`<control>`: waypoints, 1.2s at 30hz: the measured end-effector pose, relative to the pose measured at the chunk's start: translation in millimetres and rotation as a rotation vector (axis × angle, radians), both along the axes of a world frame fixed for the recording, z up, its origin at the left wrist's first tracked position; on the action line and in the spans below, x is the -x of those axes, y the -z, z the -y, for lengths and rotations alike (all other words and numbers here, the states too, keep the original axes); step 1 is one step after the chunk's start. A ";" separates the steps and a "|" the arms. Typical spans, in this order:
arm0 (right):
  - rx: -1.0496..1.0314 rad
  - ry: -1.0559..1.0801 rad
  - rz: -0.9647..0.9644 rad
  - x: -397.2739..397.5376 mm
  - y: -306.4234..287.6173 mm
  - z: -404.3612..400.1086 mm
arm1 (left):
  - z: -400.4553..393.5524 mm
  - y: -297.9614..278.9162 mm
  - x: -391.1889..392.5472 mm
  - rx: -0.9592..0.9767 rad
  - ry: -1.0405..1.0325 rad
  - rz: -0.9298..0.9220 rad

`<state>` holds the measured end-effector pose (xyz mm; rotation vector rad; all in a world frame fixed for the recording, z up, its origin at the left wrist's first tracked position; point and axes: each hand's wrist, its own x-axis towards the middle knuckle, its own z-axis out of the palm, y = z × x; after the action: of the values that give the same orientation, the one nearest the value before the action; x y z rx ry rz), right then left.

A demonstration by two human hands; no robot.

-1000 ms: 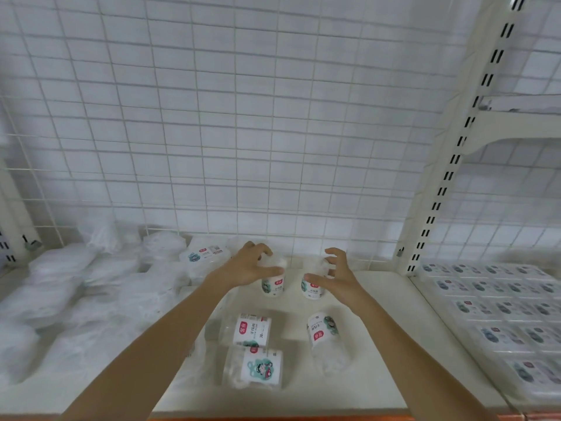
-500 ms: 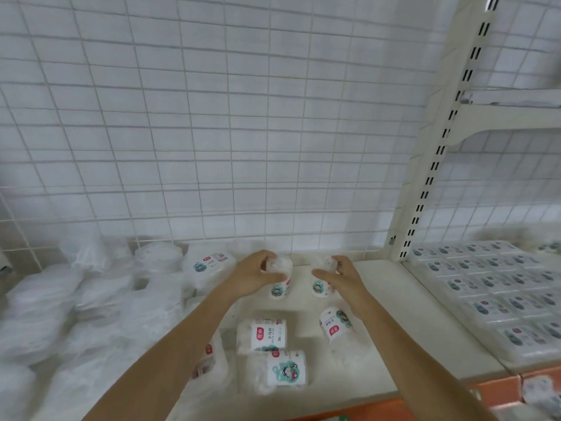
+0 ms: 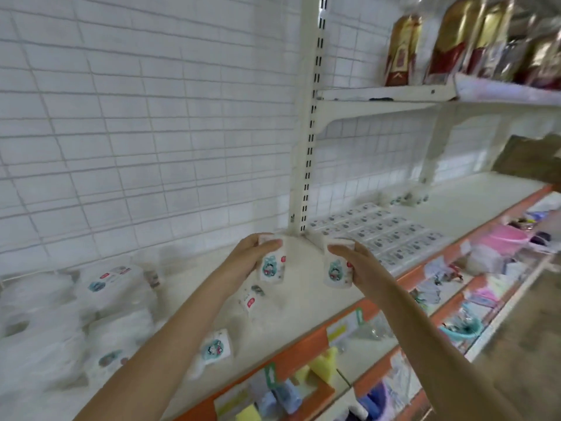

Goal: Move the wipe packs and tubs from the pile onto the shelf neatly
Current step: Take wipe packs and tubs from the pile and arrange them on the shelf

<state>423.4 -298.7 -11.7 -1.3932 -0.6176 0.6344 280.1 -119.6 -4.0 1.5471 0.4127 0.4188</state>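
My left hand (image 3: 249, 258) grips a small white wipe tub (image 3: 272, 265) with a teal cartoon label, held upright above the shelf (image 3: 306, 287). My right hand (image 3: 361, 268) grips a second matching tub (image 3: 337, 268) beside it. Two more tubs lie on their sides below my left forearm, one (image 3: 250, 297) near the middle and one (image 3: 217, 349) near the front edge. A pile of white wipe packs (image 3: 112, 287) fills the shelf's left part. Flat wipe packs (image 3: 376, 235) lie in neat rows on the shelf section to the right.
A white slotted upright post (image 3: 306, 165) divides the two shelf sections. An upper shelf (image 3: 391, 95) carries gold and red bags. Orange-edged lower shelves (image 3: 318, 387) hold sponges and mixed goods. A wire grid backs the shelf.
Both hands closed on the two upright tubs and lifted them off the shelf. The view swung to the right, bringing the right shelf section and lower shelves into sight.
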 end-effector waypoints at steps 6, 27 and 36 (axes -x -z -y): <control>-0.018 0.254 -0.076 -16.6 29.3 145.4 | 113.1 13.1 -51.6 -0.025 0.206 -0.036; 0.138 0.706 -0.161 -62.5 106.6 496.7 | 411.1 104.0 -183.8 0.107 0.406 -0.231; 0.219 0.650 -0.148 -186.0 113.3 496.1 | 421.2 115.0 -301.9 0.154 0.313 -0.230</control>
<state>609.3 -794.8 -124.9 -1.6207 0.0419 0.2782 582.0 -540.8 -119.0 1.4821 0.3622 -0.0341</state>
